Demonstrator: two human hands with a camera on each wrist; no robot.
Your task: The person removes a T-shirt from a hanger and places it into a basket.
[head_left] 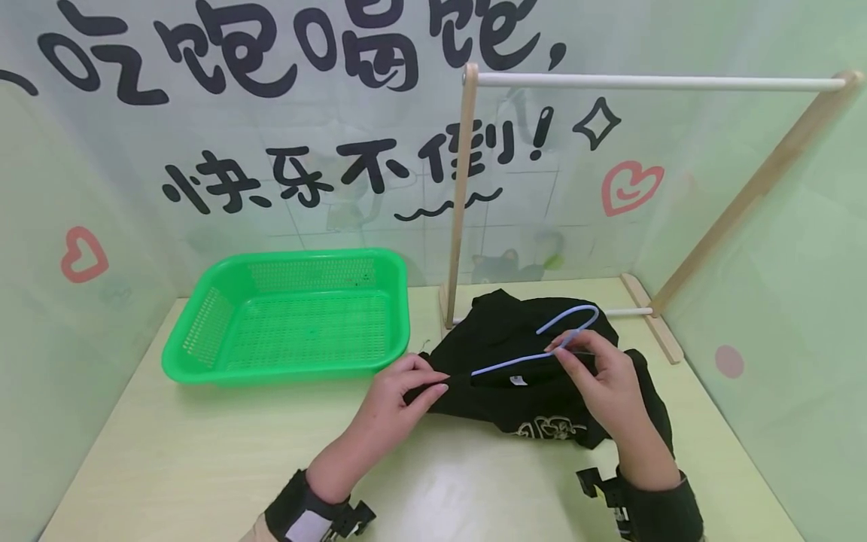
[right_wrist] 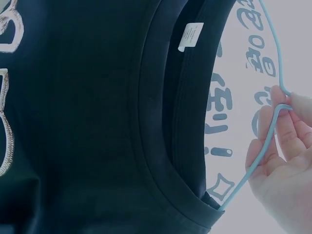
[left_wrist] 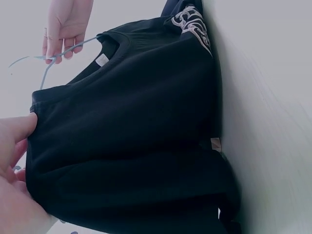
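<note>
You have one black shirt [head_left: 521,376] on the bench [head_left: 203,452], and one light blue wire hanger [head_left: 542,350] pushed into its neck opening. One green perforated basket [head_left: 291,316] sits far left, and one wooden rack [head_left: 643,83] stands far right. Two hands are at work: one left hand [head_left: 400,395] and one right hand [head_left: 603,384]. On the backdrop you can count two red hearts [head_left: 630,187].

The pale table [head_left: 203,467] carries a green basket [head_left: 291,316], black shirt [head_left: 515,391] and wooden rack [head_left: 650,324].
</note>
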